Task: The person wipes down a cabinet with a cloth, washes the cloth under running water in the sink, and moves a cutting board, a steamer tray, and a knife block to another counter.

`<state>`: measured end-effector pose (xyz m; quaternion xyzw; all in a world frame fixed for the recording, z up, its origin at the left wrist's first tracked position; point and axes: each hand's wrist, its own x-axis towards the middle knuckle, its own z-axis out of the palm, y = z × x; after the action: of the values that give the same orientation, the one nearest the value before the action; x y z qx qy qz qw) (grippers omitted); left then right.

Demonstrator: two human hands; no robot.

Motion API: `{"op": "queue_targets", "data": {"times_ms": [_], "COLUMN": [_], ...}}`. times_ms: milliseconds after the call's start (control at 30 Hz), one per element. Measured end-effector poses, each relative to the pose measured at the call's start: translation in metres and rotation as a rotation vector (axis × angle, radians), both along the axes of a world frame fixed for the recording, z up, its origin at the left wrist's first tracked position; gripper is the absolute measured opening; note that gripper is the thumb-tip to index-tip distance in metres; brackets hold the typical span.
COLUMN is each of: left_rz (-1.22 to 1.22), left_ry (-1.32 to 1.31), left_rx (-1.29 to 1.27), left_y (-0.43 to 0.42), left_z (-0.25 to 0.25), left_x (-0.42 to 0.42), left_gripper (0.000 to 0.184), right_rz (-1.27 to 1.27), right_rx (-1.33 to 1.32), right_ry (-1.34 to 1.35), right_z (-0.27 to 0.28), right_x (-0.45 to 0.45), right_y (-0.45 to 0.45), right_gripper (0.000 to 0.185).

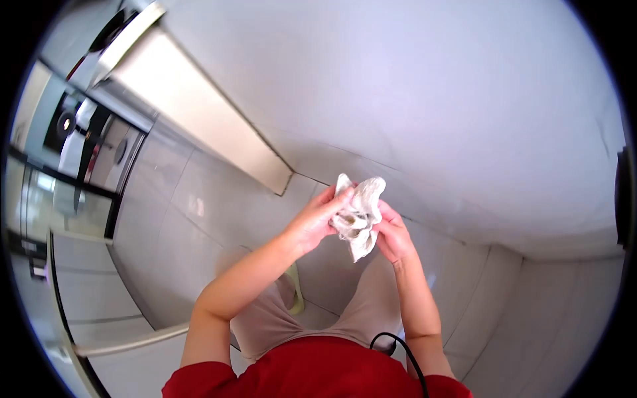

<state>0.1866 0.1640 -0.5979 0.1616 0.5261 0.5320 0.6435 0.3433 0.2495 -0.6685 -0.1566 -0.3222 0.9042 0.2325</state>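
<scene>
A crumpled white cloth (358, 215) is held up in front of my body, above the tiled floor. My left hand (317, 219) grips its left side, with the thumb lying over the fabric. On the cloth's right side, my right hand (394, 233) pinches the edge between thumb and fingers. The cloth is bunched in folds, and one corner hangs down between my hands. Some of my fingertips are hidden behind it.
A pale wall (424, 86) rises ahead. A cream panel (206, 113) juts out on the left. Farther left stand a dark-framed glass door (66, 172) and a low white partition (99, 285). A black cable (408, 355) hangs by my waist.
</scene>
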Motion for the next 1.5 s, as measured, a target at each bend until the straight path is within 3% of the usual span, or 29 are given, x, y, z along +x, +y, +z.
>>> {"op": "queue_targets", "data": {"times_ms": [133,200,300,433,633,733,800,833,867,900,1000,1100,1233,1400,1500], "left_rz": [0.34,0.385,0.494,0.507,0.555,0.559,0.637,0.662,0.665,0.682,0.712,0.694,0.785,0.785,0.784], "left_ry": [-0.083,-0.173,-0.2,-0.114,-0.305,-0.426,-0.42,-0.448,-0.49,-0.466,-0.427,-0.41,-0.387,-0.29,-0.232], "left_rx": [0.062,0.127,0.272,0.252,0.146,0.111,-0.184,-0.14,-0.206,-0.236,-0.287,-0.156,-0.168,-0.015,0.107], "left_y": [-0.019,-0.012,-0.004,0.021,0.056,0.054,0.066,0.079,0.092,0.102,0.106,0.093,0.079,0.037,0.017], "left_z": [-0.004,-0.014,-0.015,-0.015,-0.05,-0.032,-0.01,-0.014,-0.003,0.009,0.051,0.088,0.192,0.323,0.378], "left_x": [-0.022,-0.049,-0.075,-0.105,-0.145,-0.149,-0.142,-0.143,-0.146,-0.147,-0.147,-0.144,-0.138,-0.14,-0.12], "left_gripper": [0.043,0.043,0.043,0.039,0.029,0.028,0.026,0.023,0.021,0.02,0.017,0.019,0.024,0.03,0.032], "right_rz": [0.137,0.165,0.013,-0.042,-0.155,-0.179,-0.189,-0.223,-0.252,-0.334,-0.407,-0.395,-0.376,-0.335,-0.344], "right_rx": [-0.001,-0.074,-0.184,-0.304,-0.396,-0.49,-0.502,-0.477,-0.451,-0.655,-0.599,-0.552,-0.472,-0.301,-0.242], "right_ry": [0.018,0.068,0.046,-0.034,-0.127,-0.259,-0.343,-0.375,-0.4,-0.346,-0.4,-0.409,-0.429,-0.387,-0.302], "right_z": [0.01,0.011,0.01,-0.006,0.03,0.062,0.069,0.061,0.063,0.069,0.112,0.168,0.267,0.392,0.44], "right_x": [-0.047,-0.08,-0.118,-0.153,-0.17,-0.159,-0.165,-0.17,-0.177,-0.182,-0.187,-0.188,-0.19,-0.198,-0.18], "right_y": [0.011,0.023,0.029,0.044,0.028,0.023,0.029,0.042,0.053,0.061,0.057,0.049,0.035,-0.005,-0.027], "right_gripper": [0.048,0.051,0.048,0.039,0.039,0.039,0.038,0.037,0.035,0.032,0.028,0.027,0.027,0.027,0.028]}}
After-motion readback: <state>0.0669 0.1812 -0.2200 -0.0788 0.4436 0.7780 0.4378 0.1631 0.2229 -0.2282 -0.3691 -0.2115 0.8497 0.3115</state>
